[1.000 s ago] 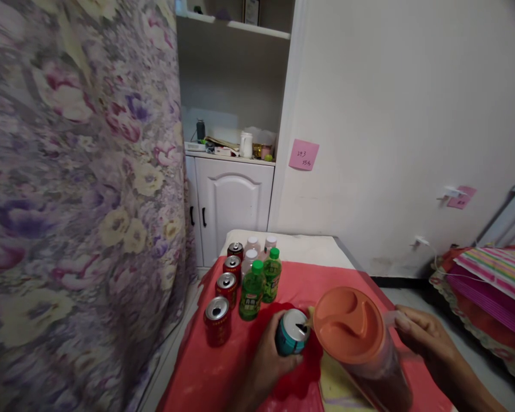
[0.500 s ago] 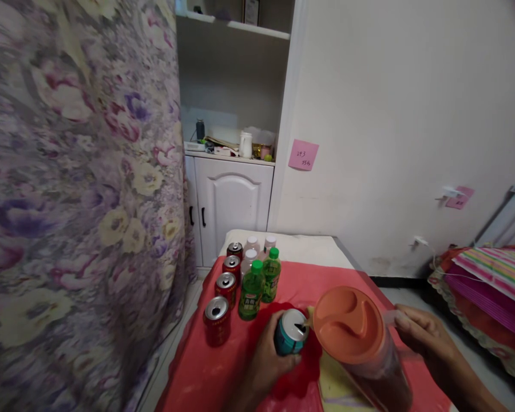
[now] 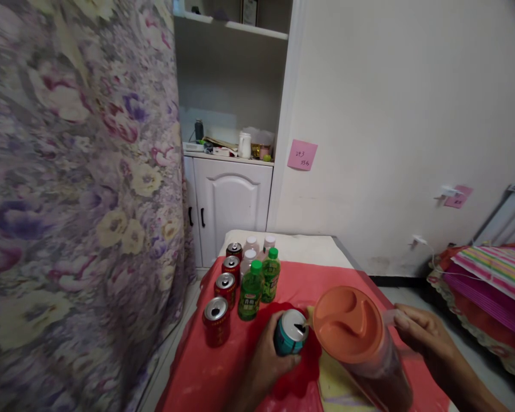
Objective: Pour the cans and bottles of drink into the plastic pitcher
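My left hand [image 3: 264, 363] grips a teal drink can [image 3: 290, 332] with an open top, standing on a red cloth-covered table [image 3: 206, 377]. My right hand [image 3: 427, 337] holds the handle of a clear pitcher [image 3: 364, 360] with an orange lid [image 3: 347, 323]. The pitcher holds dark liquid and is tilted so its spout touches the can's opening. Several red cans [image 3: 217, 320] stand in a row to the left, with two green bottles [image 3: 251, 290] and pale bottles [image 3: 251, 245] behind them.
A floral curtain [image 3: 77, 189] hangs close on the left. A white cabinet [image 3: 229, 200] with cluttered shelves stands behind the table. A pink note [image 3: 302, 155] is on the wall. Striped bedding [image 3: 498, 274] lies at the right. A yellow cloth [image 3: 335, 383] lies under the pitcher.
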A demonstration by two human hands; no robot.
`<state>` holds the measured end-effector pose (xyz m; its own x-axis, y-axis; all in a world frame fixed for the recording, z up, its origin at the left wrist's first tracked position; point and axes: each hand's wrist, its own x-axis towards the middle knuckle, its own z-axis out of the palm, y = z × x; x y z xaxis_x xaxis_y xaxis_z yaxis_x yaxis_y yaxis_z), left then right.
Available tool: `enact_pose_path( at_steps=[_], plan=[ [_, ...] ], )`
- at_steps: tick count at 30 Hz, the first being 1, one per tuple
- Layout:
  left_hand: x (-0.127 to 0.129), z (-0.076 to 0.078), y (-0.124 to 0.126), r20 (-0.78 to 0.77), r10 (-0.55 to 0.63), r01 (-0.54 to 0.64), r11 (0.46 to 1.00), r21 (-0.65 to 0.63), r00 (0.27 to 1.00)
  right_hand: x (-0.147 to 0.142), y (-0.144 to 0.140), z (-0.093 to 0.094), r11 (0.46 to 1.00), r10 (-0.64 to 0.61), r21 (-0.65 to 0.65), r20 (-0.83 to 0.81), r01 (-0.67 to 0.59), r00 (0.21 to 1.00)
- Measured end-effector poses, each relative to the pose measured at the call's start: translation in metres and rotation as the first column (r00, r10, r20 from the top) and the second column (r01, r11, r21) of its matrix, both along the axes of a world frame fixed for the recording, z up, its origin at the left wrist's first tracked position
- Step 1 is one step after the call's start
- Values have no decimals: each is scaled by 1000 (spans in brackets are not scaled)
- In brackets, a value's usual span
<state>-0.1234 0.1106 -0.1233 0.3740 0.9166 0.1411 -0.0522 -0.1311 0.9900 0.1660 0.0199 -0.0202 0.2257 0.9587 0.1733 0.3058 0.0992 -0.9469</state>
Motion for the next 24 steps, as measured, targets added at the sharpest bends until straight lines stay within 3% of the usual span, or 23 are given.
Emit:
enact_pose_path(
  at_steps=[8,24],
  plan=[
    [1,-10,4,31,-30,31,999,-26,999,-1,0,2,1000,-8,4,34,8,999],
    [0,-13,4,40,-44,45,999,-2,998,10,2,-2,1000,7,15,85,-8,996]
  ],
)
